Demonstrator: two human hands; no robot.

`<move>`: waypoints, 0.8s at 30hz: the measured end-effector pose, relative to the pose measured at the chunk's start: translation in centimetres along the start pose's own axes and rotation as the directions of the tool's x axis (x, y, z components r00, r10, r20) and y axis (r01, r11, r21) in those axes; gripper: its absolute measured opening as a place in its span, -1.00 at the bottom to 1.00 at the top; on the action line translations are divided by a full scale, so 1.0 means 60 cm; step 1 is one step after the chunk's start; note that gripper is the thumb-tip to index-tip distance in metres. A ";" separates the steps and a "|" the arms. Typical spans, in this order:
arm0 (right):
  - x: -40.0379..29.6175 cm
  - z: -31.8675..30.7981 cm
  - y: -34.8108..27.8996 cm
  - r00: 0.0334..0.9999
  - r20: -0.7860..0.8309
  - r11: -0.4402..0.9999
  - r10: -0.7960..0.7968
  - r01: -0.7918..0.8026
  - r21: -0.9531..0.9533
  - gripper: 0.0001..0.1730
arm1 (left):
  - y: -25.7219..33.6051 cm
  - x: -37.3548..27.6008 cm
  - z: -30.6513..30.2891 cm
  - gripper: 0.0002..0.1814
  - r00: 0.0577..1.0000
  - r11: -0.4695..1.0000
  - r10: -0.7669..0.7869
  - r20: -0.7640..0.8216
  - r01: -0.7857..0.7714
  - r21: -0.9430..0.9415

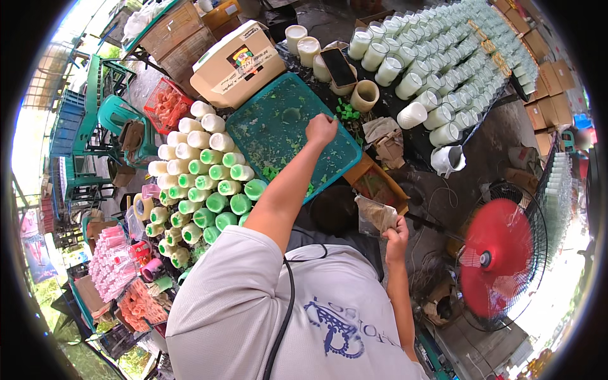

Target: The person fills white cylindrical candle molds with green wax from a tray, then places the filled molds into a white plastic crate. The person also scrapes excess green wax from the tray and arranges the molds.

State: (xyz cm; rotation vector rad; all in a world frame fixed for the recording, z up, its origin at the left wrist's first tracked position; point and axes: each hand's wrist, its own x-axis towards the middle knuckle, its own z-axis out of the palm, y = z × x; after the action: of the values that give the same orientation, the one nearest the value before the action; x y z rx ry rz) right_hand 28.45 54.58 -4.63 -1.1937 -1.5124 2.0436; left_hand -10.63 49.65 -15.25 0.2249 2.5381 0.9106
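Observation:
My left hand (pixel 323 129) is over the right part of a green plastic tray (pixel 270 126), its fingers drawn together. A tiny green bit seems to show at the fingertips, but I cannot tell whether it is held. Small green pieces (pixel 347 110) lie in a pile just beyond the tray's edge, and more scraps lie scattered on the tray. My right hand (pixel 396 235), lower right and off the tray, grips a clear plastic packet (pixel 375 216) with brownish material in it. Left of the tray, many white candles (pixel 198 139) and green-ended candles (pixel 217 203) lie stacked on their sides.
A cardboard box (pixel 237 66) bearing writing stands behind the tray. A dark smartphone (pixel 338 67) rests on pale candles. Many candle-filled glasses (pixel 389 69) and a white pitcher (pixel 448 160) are at the upper right. A red-bladed fan (pixel 494 259) stands right, an open carton (pixel 377 183) nearer.

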 end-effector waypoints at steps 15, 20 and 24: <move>0.012 0.008 0.001 0.998 0.064 1.000 -0.014 0.015 -0.017 -0.76 | -0.100 -0.185 -0.027 -0.55 0.938 0.929 0.342 0.056 -0.346 0.127; 0.029 -0.005 0.006 0.997 0.073 1.000 0.000 0.001 -0.003 -0.76 | -0.201 -0.340 -0.064 -0.60 0.963 0.804 0.256 0.078 -0.258 0.536; 0.043 0.003 -0.003 0.994 0.109 0.999 0.015 -0.019 0.029 -0.76 | -0.230 -0.339 -0.073 -0.57 0.931 0.762 0.341 -0.132 -0.191 0.619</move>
State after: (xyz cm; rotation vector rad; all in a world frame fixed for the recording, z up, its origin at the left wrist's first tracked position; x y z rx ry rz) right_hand 26.73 56.28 -5.52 -1.1038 -1.5188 2.1668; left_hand 5.49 30.64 -14.05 0.7300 3.0099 0.1819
